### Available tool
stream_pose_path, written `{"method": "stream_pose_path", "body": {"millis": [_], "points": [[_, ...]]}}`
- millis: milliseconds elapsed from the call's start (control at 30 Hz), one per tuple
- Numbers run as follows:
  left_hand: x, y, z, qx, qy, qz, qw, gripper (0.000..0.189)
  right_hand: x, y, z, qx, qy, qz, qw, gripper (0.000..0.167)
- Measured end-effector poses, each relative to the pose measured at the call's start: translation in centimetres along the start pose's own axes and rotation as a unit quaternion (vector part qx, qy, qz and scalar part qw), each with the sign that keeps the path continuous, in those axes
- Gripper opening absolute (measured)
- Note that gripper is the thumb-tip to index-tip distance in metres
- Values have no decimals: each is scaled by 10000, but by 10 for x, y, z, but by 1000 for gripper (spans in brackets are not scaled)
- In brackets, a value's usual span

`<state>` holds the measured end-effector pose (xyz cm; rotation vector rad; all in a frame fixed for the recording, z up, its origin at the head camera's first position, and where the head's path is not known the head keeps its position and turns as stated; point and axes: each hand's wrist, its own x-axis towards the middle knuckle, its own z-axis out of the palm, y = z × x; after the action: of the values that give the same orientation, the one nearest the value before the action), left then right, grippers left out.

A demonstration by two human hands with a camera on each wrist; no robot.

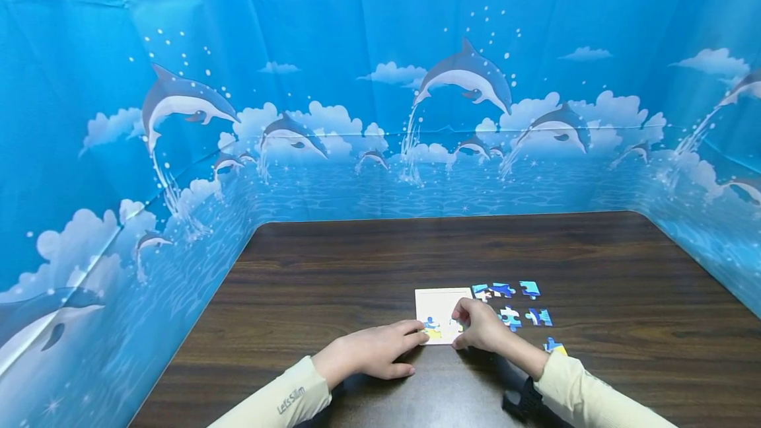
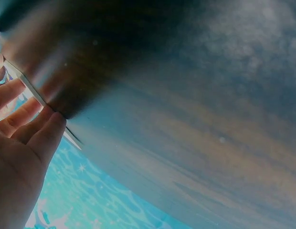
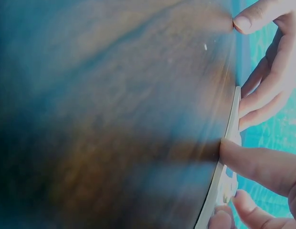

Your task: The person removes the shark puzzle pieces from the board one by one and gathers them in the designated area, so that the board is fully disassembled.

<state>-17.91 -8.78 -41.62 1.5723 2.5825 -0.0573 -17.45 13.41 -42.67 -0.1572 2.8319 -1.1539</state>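
Observation:
A white square puzzle board [image 1: 442, 301] lies on the table, with a blue and yellow puzzle piece [image 1: 432, 327] in its lower left corner. My left hand [image 1: 383, 347] rests at the board's left edge, fingers extended and fingertips on it. At the lower right corner, the thumb and fingers of my right hand [image 1: 483, 327] curl around another puzzle piece [image 1: 456, 325], mostly hidden by them. In the right wrist view, the right thumb [image 3: 258, 162] touches the board's near edge. The left wrist view shows the left fingers [image 2: 47, 133] against the board's rim.
Several loose blue, white and yellow puzzle pieces lie right of the board, among them a far corner one [image 1: 529, 289] and a near one [image 1: 554, 346] beside the right forearm. A dolphin-print curtain [image 1: 368, 84] surrounds the dark wooden table [image 1: 333, 269].

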Motion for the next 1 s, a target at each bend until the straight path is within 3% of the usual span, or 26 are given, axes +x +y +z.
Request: {"method": "stream_pose_path", "body": {"millis": [700, 1000], "points": [[0, 0, 0, -3, 7, -17, 10000, 53, -4, 4, 0, 360, 185, -712, 9966, 36], [-1, -1, 2, -51, 50, -8, 10000, 53, -5, 7, -11, 770, 287, -625, 9947, 33]]}}
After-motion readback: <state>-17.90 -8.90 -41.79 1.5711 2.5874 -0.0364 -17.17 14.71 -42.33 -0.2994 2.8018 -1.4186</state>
